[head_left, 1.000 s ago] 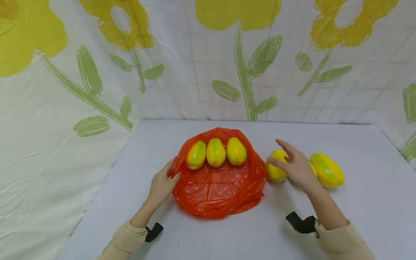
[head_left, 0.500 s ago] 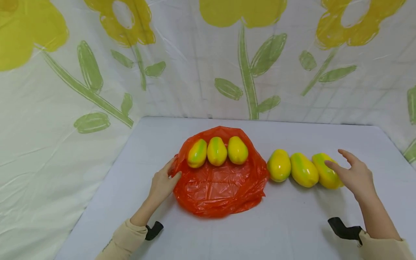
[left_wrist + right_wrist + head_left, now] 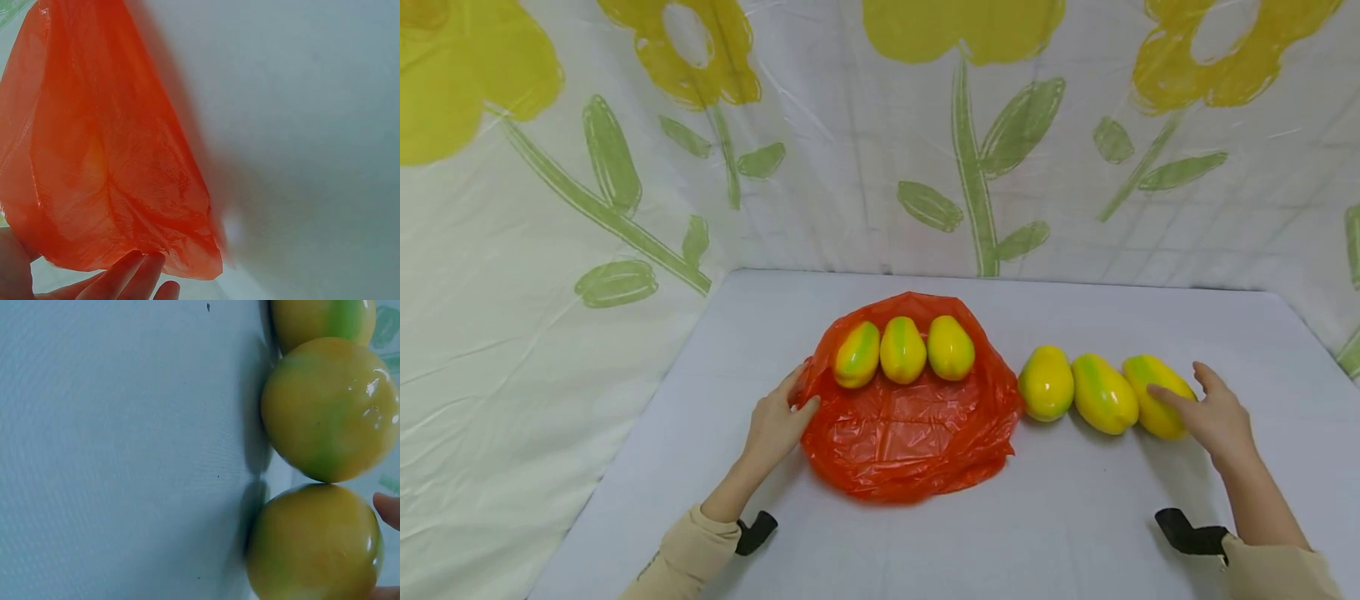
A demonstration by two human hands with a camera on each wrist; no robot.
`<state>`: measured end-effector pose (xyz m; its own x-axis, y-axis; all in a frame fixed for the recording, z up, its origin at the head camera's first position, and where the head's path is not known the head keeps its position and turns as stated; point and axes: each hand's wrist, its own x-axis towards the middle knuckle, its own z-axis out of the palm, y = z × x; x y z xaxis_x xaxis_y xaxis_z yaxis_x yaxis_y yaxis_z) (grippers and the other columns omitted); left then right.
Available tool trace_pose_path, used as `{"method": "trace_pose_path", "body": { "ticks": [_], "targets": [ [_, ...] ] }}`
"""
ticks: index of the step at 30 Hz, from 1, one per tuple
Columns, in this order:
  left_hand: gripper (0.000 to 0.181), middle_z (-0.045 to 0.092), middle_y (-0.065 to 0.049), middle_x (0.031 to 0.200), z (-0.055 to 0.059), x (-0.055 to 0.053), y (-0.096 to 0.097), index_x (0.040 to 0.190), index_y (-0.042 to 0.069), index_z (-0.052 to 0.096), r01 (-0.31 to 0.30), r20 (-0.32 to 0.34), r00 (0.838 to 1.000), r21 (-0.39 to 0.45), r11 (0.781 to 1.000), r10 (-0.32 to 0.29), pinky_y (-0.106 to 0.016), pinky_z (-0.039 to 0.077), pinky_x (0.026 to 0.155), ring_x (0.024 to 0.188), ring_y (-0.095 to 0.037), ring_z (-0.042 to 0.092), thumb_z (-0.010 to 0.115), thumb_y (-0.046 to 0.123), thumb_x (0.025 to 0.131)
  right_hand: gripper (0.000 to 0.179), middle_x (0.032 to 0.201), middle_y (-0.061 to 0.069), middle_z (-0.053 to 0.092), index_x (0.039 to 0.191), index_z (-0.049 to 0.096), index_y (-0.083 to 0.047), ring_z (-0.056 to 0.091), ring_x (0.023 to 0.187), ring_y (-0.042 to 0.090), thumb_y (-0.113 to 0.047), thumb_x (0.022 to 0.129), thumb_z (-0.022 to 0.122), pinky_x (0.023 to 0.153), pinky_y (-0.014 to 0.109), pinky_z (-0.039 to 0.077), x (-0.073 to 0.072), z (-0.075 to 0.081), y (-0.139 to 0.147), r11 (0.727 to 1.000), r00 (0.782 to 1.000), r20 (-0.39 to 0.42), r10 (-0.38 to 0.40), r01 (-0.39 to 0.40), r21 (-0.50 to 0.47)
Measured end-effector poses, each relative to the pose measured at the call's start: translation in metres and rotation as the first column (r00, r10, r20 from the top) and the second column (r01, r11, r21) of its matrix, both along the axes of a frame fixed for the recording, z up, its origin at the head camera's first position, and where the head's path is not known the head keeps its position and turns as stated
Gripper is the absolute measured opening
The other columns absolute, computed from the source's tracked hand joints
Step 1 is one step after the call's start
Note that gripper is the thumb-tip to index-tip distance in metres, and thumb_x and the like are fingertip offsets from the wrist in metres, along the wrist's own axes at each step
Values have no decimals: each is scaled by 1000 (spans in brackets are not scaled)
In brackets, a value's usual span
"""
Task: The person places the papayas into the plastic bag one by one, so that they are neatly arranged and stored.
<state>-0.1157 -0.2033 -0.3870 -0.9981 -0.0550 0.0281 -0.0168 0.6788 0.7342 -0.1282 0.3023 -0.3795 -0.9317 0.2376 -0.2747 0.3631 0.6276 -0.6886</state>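
A red plastic bag (image 3: 895, 425) lies spread open on the table, with three yellow-green papayas (image 3: 903, 350) in a row at its far side. My left hand (image 3: 777, 425) holds the bag's left rim, thumb on the inner side and fingers outside; in the left wrist view the fingers (image 3: 140, 275) lie along the red plastic (image 3: 119, 156). Right of the bag three more papayas (image 3: 1103, 393) sit side by side. My right hand (image 3: 1217, 421) is at the rightmost papaya (image 3: 1159, 396), thumb and fingers spread around it. The right wrist view shows that papaya (image 3: 315, 547) between thumb and fingertip.
The white table (image 3: 970, 542) ends at the back against a hanging cloth (image 3: 835, 192) printed with yellow flowers. A black wrist mount (image 3: 1187, 532) sticks out below the right hand, another black mount (image 3: 756, 532) below the left.
My right hand has moved right, from over the nearer papayas beside the bag to the rightmost one, then slightly in toward it. The left hand stays at the bag's rim.
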Motion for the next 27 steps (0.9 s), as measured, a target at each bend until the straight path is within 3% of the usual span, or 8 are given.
{"method": "trace_pose_path", "body": {
  "ticks": [9,16,27],
  "targets": [
    [57,54,-26,132,1,-1,1,146,0,41,7,-7,1000,-3,1000,-7,-51,52,87,118,-45,53,57,11,92,91,146,45,7,147,2,14,14,129,63,-53,98,39,98,74,24,-2,-9,9,997,994,81,79,-80,15],
    [57,54,-26,134,1,-1,1,145,-1,41,0,-3,1000,-11,1000,0,-56,46,94,122,-45,50,57,12,92,93,146,45,10,147,3,14,18,127,61,-55,97,40,97,73,27,0,-6,8,998,993,102,64,-65,3],
    [57,54,-26,133,2,-1,2,145,0,41,-1,-1,1000,-11,1000,1,-54,48,92,122,-45,51,57,12,92,95,144,45,12,146,6,16,20,127,61,-57,96,42,96,72,30,2,-5,11,998,991,120,51,-54,26]
  ]
}}
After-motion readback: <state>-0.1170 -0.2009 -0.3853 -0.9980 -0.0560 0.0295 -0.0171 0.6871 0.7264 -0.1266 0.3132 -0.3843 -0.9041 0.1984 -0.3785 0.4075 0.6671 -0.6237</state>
